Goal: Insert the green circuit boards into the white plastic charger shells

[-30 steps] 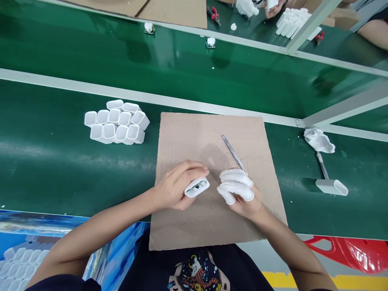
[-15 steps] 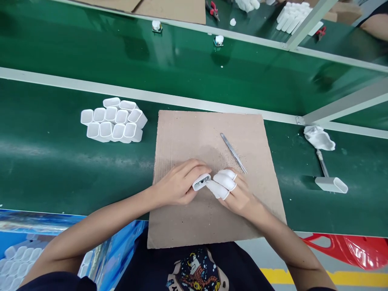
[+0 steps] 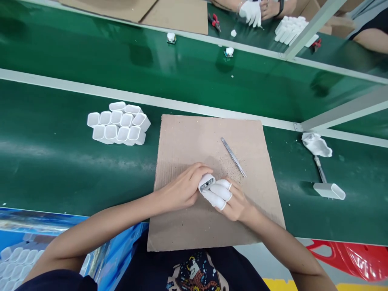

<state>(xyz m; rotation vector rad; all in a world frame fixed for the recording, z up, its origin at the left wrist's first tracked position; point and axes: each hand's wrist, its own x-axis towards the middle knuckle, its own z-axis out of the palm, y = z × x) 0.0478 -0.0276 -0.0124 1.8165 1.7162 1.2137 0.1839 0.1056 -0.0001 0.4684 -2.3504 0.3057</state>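
Note:
A white plastic casing (image 3: 206, 180) is held over the cardboard sheet (image 3: 178, 230), its open end facing me. Small dark and metallic parts show inside that opening. My left hand (image 3: 183, 188) wraps around the casing from the left, fingers closed. White finger cots cover several fingertips of my right hand (image 3: 228, 198). Those fingers are drawn together and press against the casing's right side and lower rim; whether they also pinch something small is hidden. Metal tweezers (image 3: 233, 157) lie on the cardboard beyond my right hand, beside dark specks.
Several empty white casings (image 3: 119, 123) stand grouped at left. On the right lie another casing (image 3: 329, 190), a metal-shafted tool (image 3: 320, 169) and a crumpled white cloth (image 3: 317, 144). A metal rail (image 3: 194, 108) crosses behind the cardboard. Across it, a co-worker's gloved hand (image 3: 251, 12) appears.
The casing has turned so its opening faces me more. My right fingers have moved from beside the opening onto its rim. A co-worker's hands show more at the top; the view shifted slightly.

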